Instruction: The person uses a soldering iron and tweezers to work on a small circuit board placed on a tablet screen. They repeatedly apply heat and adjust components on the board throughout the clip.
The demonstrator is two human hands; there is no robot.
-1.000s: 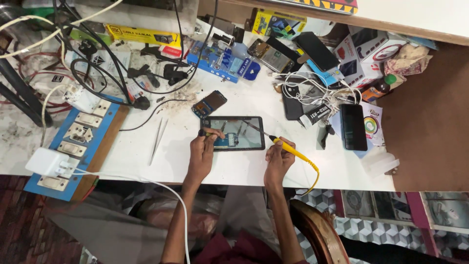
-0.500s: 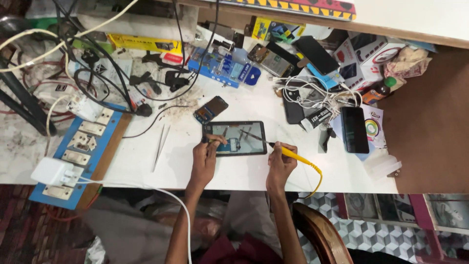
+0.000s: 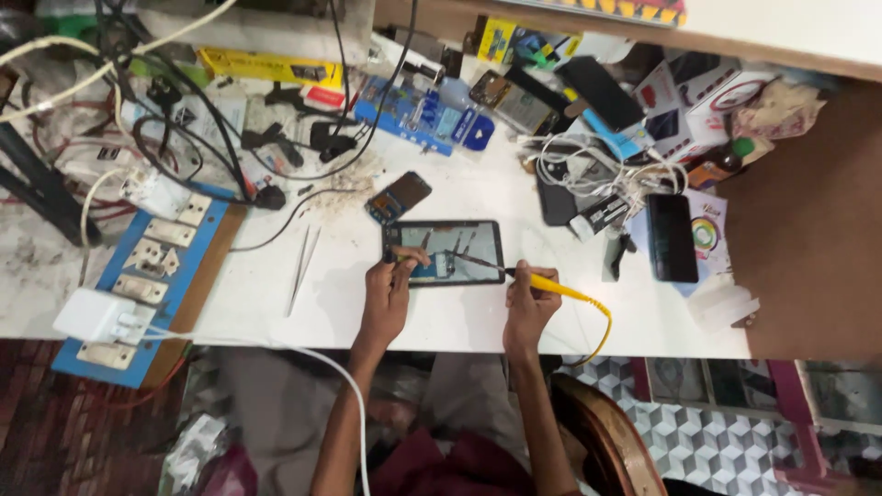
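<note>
At the near edge of the white workbench point(image 3: 441, 321), the right hand point(image 3: 528, 303) is closed around a yellow-handled probe point(image 3: 551, 287), its yellow lead looping off the bench edge and its dark tip reaching left onto the opened tablet point(image 3: 444, 253). The left hand point(image 3: 389, 292) rests on the tablet's left end, fingertips pressed to its near-left corner; whether it pinches anything there is too small to tell. The tablet lies flat between the two hands, innards facing up. Just left lies a pair of tweezers point(image 3: 300, 269). Just beyond the tablet sits a small opened phone point(image 3: 399, 197). Farther right lies a black phone point(image 3: 672, 237), and at the far left a blue switchboard point(image 3: 152, 271) with tangled cables.
</note>
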